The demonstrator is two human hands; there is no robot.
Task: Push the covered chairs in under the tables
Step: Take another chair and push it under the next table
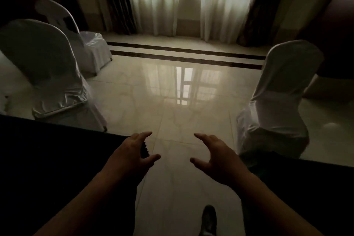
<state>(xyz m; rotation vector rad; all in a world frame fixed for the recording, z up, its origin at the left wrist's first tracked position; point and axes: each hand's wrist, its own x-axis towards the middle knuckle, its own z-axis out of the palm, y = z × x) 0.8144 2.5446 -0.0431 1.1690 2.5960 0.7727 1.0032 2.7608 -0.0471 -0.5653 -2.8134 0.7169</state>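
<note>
From the head camera, both bare arms reach forward over a glossy cream marble floor (172, 105), which mirrors the bright window. The left hand (132, 151) is spread, fingers curved and thumb apart, gripping nothing, though a small dark object sits just behind its palm and I cannot tell what it is. The right hand (214, 156) is likewise spread and curved, empty, hovering above the floor. To the left of the hands lies the dark cloth-covered table (53, 163), and a second dark table edge (298, 178) lies to their right. Beyond the left table stands a chair in a shiny white satin cover (47, 74), its seat just beside the table edge, not under it. A second white-covered chair (82, 44) stands farther back, toward the window. Right of the hands, a third white-covered chair (277, 105) stands on the floor, its skirt meeting the right table edge. Sheer white curtains (162, 5) hang ahead. A dark shoe (208, 220) shows below the hands.
</note>
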